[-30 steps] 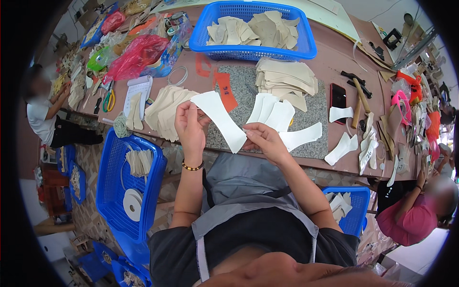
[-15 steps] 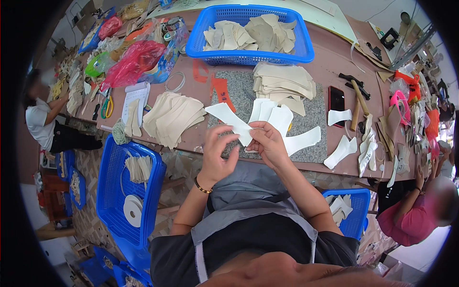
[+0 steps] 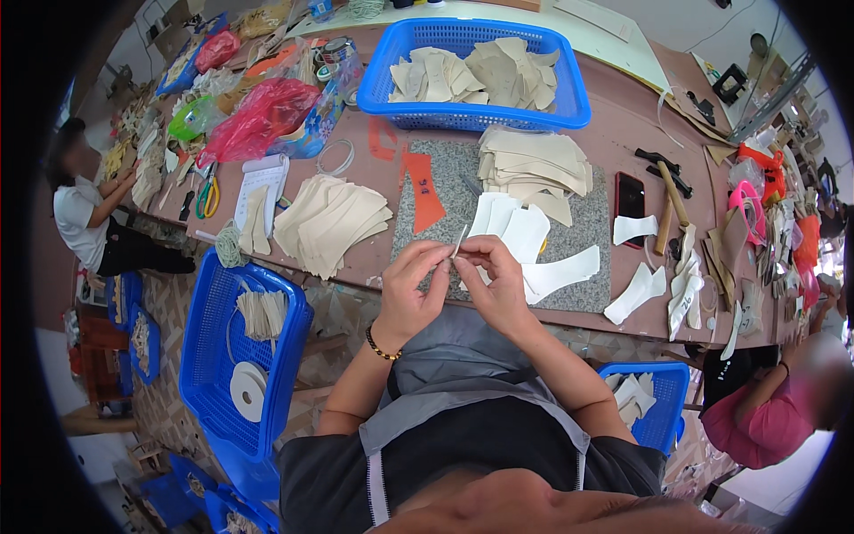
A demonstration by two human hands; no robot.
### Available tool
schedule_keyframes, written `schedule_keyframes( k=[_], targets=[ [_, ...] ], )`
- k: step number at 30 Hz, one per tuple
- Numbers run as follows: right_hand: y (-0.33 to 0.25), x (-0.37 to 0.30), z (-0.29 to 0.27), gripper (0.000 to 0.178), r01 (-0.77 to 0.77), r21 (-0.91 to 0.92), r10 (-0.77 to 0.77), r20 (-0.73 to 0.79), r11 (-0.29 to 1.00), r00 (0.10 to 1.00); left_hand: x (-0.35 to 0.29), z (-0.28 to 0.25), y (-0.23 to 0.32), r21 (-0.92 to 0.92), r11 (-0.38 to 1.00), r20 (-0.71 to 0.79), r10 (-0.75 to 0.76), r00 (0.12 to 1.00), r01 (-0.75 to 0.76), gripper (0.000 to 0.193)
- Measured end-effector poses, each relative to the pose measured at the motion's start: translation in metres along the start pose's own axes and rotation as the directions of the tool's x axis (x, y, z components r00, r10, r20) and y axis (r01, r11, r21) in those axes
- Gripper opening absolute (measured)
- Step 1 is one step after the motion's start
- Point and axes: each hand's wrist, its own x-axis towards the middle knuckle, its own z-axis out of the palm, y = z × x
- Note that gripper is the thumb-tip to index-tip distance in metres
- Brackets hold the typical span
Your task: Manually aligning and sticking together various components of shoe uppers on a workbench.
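Only a thin edge of the white piece (image 3: 460, 238) showed between your fingertips, so its shape was hard to make out. Your left hand (image 3: 416, 285) and right hand (image 3: 494, 280) met close together, fingers narrowed in a pinch on it, before the speckled slab (image 3: 583, 230). Your forearms slanted inward; your right hand partly covered other white pieces (image 3: 527, 233).

Your left hand (image 3: 418, 278) and right hand (image 3: 491, 276) hold one thin white piece (image 3: 460, 240). Ahead of the left lies one orange template (image 3: 427, 211); farther left, one notepad (image 3: 263, 176) and one pair of scissors (image 3: 208, 198). Rightward of your right, one phone (image 3: 630, 198); beyond both, one blue basket (image 3: 476, 112).
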Motion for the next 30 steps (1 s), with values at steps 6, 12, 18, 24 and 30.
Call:
schedule_keyframes(
  k=[6,12,18,24,30],
  targets=[
    [-0.012,0.007,0.000,0.019,0.106,-0.178,-0.109,-0.005,0.978,0.994,0.002,0.002,-0.001,0.118,0.991,-0.036,0.065,0.997,-0.061,0.019],
    [-0.017,0.010,0.002,0.018,0.143,-0.278,-0.143,0.019,0.950,0.989,0.004,0.003,-0.004,0.161,0.984,-0.038,0.087,0.995,-0.080,0.020],
    [-0.022,0.013,0.001,0.017,0.248,-0.382,-0.239,0.073,0.890,0.968,0.007,0.001,0.002,0.129,0.991,-0.065,0.044,0.997,-0.036,0.016],
    [-0.022,0.013,0.000,0.015,0.227,-0.407,-0.210,0.087,0.885,0.974,0.007,0.001,0.001,0.134,0.989,-0.064,0.063,0.996,-0.054,0.017],
    [-0.024,0.014,-0.001,0.015,0.220,-0.392,-0.205,0.081,0.893,0.975,0.008,0.001,0.002,0.118,0.991,-0.057,0.064,0.996,-0.057,0.017]
  ],
)
